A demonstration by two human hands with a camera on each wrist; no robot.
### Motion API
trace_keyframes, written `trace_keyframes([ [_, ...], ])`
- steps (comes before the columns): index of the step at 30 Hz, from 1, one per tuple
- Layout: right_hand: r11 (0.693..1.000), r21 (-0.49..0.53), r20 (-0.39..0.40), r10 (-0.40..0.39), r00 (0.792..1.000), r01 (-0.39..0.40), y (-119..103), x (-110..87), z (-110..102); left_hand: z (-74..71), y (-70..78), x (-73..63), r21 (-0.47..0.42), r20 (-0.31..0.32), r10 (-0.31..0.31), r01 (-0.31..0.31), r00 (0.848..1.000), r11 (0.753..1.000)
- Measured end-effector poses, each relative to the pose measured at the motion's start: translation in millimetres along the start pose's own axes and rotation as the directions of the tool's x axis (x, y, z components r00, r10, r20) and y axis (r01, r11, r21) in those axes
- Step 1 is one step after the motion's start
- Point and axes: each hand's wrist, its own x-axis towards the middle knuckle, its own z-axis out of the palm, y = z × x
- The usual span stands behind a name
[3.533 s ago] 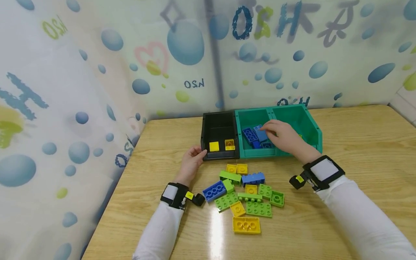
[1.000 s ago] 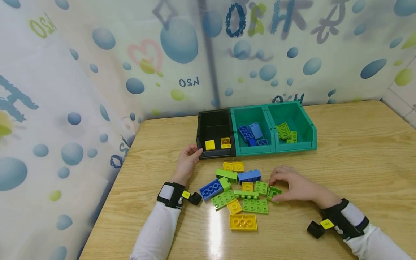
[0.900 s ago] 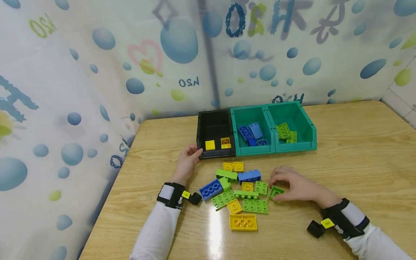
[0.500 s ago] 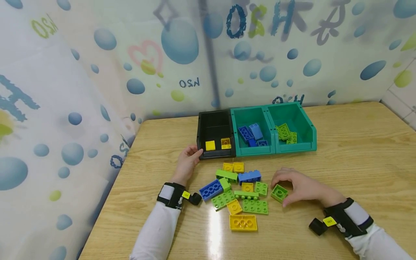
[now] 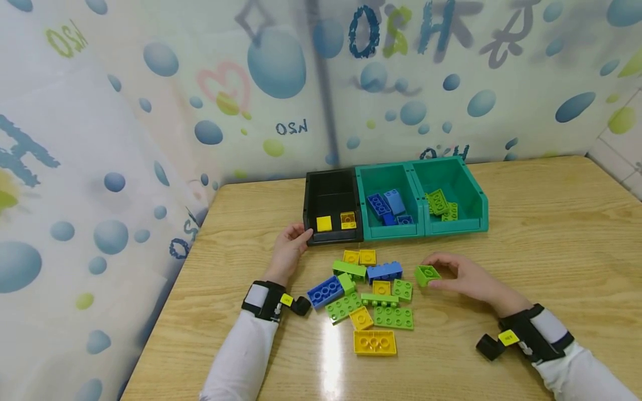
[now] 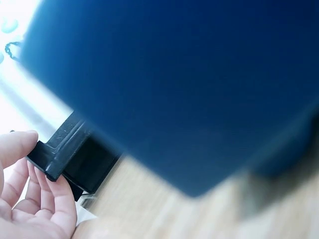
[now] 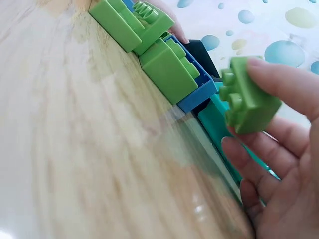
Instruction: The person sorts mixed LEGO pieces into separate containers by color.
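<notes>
My right hand pinches a small green toy brick between thumb and fingers, just right of the loose pile. In the right wrist view the green brick is held with its studs facing left, lifted off the wooden table. My left hand grips the front left corner of the black bin. The left wrist view shows the thumb and fingers around the edge of the black bin. Two yellow bricks lie inside that bin, one being this yellow brick.
Two joined teal bins stand right of the black one: the middle bin holds blue bricks, the right bin green ones. Several green, yellow and blue bricks, among them a long yellow brick, lie in front. A blurred blue brick blocks the left wrist view.
My right hand took the small green brick from the pile's right edge, slid it right, and has now raised it, tilted. Earlier that hand was over the middle bin. The left hand stays put.
</notes>
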Motion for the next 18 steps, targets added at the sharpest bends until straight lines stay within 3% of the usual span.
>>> trace_keyframes([
  [4,0.992,0.108,-0.098,0.07,0.993,-0.06,-1.6,0.2,-1.4,0.7,0.7,0.1,-0.004,-0.001,0.003,-0.003,1.0,1.0],
  [8,0.984,0.153,-0.152,0.118,0.981,-0.094,-1.6,1.0,-2.3,0.8,1.5,-0.6,-0.001,0.0,-0.002,0.002,1.0,1.0],
  [14,0.964,0.267,-0.241,0.053,0.969,0.013,0.5,3.0,-0.7,0.2,2.1,-2.4,0.011,0.007,-0.01,0.01,1.0,1.0],
  [18,0.954,0.298,-0.31,0.107,0.945,-0.01,0.2,5.1,-1.6,0.1,2.4,-2.4,0.006,0.006,-0.008,0.008,1.0,1.0],
])
